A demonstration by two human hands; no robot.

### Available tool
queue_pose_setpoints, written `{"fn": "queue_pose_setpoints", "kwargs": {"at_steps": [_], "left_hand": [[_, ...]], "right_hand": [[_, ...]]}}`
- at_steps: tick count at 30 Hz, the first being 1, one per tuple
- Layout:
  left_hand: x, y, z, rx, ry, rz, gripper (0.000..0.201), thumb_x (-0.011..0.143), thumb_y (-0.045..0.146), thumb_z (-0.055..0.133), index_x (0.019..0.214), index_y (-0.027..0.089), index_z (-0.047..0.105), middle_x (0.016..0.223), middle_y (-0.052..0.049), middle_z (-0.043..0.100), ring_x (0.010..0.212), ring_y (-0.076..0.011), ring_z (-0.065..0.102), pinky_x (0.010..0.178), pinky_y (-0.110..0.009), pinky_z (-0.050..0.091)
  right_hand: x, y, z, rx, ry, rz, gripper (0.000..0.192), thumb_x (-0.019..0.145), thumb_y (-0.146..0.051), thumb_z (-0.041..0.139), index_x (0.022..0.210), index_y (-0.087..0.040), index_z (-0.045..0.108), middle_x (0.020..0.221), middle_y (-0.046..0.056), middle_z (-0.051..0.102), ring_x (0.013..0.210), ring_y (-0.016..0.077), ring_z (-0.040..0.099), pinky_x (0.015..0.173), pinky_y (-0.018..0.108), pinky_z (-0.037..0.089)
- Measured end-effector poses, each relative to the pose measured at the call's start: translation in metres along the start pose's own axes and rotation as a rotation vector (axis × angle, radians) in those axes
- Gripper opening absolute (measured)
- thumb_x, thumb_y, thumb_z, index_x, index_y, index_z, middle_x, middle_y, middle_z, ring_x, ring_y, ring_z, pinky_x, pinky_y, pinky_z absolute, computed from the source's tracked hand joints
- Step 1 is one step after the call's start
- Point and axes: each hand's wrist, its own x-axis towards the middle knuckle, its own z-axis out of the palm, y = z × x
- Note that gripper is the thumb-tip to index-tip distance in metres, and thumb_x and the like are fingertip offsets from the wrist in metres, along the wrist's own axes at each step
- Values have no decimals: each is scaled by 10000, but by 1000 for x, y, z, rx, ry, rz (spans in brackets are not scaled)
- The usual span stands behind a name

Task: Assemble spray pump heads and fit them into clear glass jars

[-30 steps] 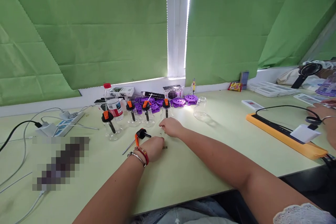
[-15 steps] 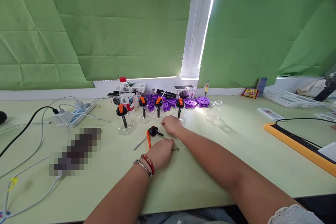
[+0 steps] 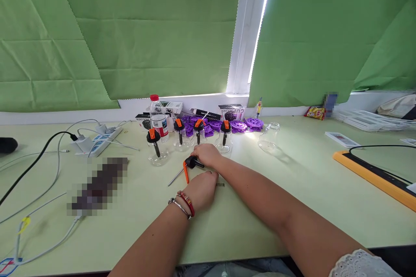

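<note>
My left hand (image 3: 202,188) is closed with its back toward me. A small coil spring (image 3: 220,185) shows just right of its fingers; whether they grip it I cannot tell. My right hand (image 3: 206,155) reaches over with bent fingers at the back of a black bottle top (image 3: 192,162) with an orange lever (image 3: 186,172) and a thin metal tube (image 3: 176,177). Its fingertips are hidden. Behind my hands stand several clear glass bottles (image 3: 158,158) with similar black and orange tops. Off to the right is a clear glass bottle without a top (image 3: 269,137).
Purple plastic parts (image 3: 238,127), small boxes (image 3: 231,111) and a red-capped bottle (image 3: 159,122) line the back. Left are a power strip (image 3: 102,142), cables and a blurred dark object (image 3: 100,186). A yellow-edged black device (image 3: 373,176) lies at right.
My right hand has moved left, from beside the glass bottles to the black top. My left hand and the spring stay nearly in place. The view has shifted slightly.
</note>
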Motion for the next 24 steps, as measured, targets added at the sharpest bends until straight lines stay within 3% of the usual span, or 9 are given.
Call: {"fn": "queue_pose_setpoints", "kwargs": {"at_steps": [16, 20, 24], "left_hand": [[4, -9, 5, 2, 10, 5, 116, 828, 181, 403, 827, 174, 519, 818, -88, 623, 694, -200, 587, 529, -273, 334], [4, -10, 0, -45, 2, 8, 104, 817, 176, 408, 785, 184, 507, 790, -71, 611, 685, -186, 570, 545, -264, 337], [4, -7, -7, -105, 64, 58, 120, 831, 181, 393, 775, 187, 499, 825, -59, 596, 715, -171, 553, 596, -256, 367]], "right_hand": [[-1, 7, 7, 7, -15, 6, 243, 759, -121, 502, 875, -163, 711, 934, 98, 668, 859, 207, 602, 661, 256, 396], [-8, 10, -6, 62, 12, 20, 298, 766, -99, 483, 978, -167, 682, 1019, 87, 657, 867, 189, 595, 682, 251, 408], [-43, 32, -30, 256, 148, 11, 321, 802, -93, 447, 1050, -161, 638, 1018, 71, 637, 825, 142, 570, 722, 235, 410]]}}
